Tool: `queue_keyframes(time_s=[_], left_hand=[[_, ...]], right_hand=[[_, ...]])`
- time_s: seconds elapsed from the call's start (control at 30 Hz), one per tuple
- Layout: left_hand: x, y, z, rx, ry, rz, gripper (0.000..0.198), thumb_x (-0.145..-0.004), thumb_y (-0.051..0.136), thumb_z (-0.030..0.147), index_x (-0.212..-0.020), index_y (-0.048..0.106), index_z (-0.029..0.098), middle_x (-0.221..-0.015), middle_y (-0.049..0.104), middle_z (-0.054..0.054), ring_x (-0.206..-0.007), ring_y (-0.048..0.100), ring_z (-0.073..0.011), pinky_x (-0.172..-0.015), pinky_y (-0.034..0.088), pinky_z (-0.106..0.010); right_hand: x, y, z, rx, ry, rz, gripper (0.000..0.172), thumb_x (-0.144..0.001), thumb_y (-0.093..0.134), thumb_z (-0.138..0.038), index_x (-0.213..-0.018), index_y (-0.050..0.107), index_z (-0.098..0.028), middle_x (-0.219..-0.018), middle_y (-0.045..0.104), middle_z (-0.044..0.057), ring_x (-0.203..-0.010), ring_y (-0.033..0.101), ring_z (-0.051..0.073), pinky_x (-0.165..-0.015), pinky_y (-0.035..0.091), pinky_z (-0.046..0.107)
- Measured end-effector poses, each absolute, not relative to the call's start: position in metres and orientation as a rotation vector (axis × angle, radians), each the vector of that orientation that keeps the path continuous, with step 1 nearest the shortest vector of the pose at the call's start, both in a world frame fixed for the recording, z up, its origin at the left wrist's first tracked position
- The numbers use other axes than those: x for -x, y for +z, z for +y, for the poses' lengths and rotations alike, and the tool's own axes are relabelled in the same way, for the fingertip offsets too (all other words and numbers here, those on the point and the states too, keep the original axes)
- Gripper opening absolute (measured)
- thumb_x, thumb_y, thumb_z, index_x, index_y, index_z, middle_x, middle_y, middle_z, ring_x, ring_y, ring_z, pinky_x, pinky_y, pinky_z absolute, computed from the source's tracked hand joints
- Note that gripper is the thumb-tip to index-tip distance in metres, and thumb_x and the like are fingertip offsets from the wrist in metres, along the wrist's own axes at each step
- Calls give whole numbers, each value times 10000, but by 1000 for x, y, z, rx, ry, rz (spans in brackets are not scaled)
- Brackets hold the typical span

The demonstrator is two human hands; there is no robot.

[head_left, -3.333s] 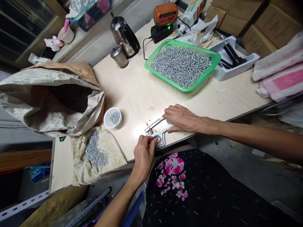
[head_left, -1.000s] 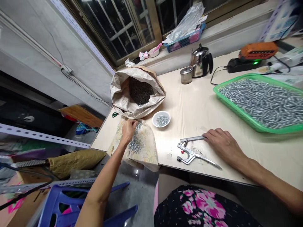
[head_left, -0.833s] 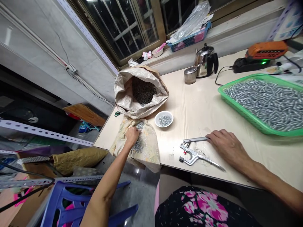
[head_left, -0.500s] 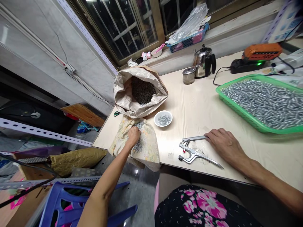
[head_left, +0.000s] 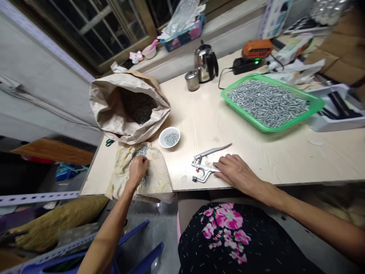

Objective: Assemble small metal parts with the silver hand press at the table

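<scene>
My left hand (head_left: 138, 170) is closed, fingertips down, over small silvery pin-like metal pieces (head_left: 145, 180) heaped on a patterned cloth (head_left: 159, 171). Whatever is between those fingers is hidden. My right hand (head_left: 235, 171) has its fingers around the lower handle of silver hand pliers (head_left: 204, 170), which lie on the table with their handles spread and a spring near the pivot. Just beyond the cloth stands a white bowl (head_left: 161, 140) holding more of the metal pieces. Behind the cloth, an open paper sack (head_left: 105, 110) contains many dark small pieces.
A green basket (head_left: 245, 118) full of silvery pieces rests at the right, beside a grey tray (head_left: 327, 125). Farther back are a steel kettle (head_left: 203, 62), a lidded metal pot (head_left: 192, 80) and an orange battery on a charger (head_left: 245, 65). Green-handled scissors (head_left: 110, 142) lie left of the sack.
My right hand has moved from the pliers' upper handle to the lower one. My left hand stays at the metal pieces on the cloth. The view has swung to the right.
</scene>
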State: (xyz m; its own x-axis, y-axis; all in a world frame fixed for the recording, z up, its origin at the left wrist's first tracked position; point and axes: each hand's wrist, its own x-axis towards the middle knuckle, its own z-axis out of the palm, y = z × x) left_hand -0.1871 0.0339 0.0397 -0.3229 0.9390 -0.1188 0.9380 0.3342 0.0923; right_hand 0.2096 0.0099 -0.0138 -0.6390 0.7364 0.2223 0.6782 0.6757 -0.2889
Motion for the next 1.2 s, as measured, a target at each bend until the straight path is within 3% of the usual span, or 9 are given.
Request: queue_keyframes(time_s=[0.13, 0.33, 0.6, 0.9, 1.2], left_hand=[[129, 37, 13, -1417, 587, 1959, 370, -756, 620, 391, -1000, 702, 125, -851, 721, -68, -617, 613, -156, -620, 499, -273], [37, 31, -16, -1148, 722, 1646, 346, -674, 730, 416, -859, 708, 124, -745, 689, -37, -571, 564, -114, -574, 478, -240], [28, 5, -26, -1100, 655, 1684, 408, -675, 748, 498, -806, 711, 113, -620, 640, -14, -533, 491, -97, -512, 373, -215], [26, 4, -25, -1240, 568, 1764, 396, -697, 711, 530, -773, 718, 142, -613, 658, -25, -572, 556, -134, -505, 385, -219], [32, 5, -9, -1258, 302, 1668, 408, -643, 722, 558, -630, 663, 154, -473, 522, 22, -449, 441, -99, -447, 288, -218]], right_hand=[[-206, -20, 8, 1116, 227, -2536, 154, -963, 483, -191, -916, 629, -169, -871, 604, 58, -835, 482, 204, -764, 290, 348], [-203, -16, 14, 1084, 47, -2546, 261, -968, 420, -105, -808, 609, -188, -795, 603, 32, -799, 445, 193, -734, 256, 360], [-204, -12, 12, 1020, -84, -2530, 263, -977, 425, -111, -814, 610, -201, -768, 595, 29, -786, 416, 197, -736, 235, 368], [-205, -11, 11, 1016, -106, -2524, 276, -973, 423, -93, -788, 602, -195, -751, 585, 28, -758, 403, 191, -736, 230, 364], [-204, -20, 17, 1016, -56, -2548, 287, -979, 409, -98, -788, 600, -194, -745, 582, 20, -766, 394, 191, -732, 219, 358]])
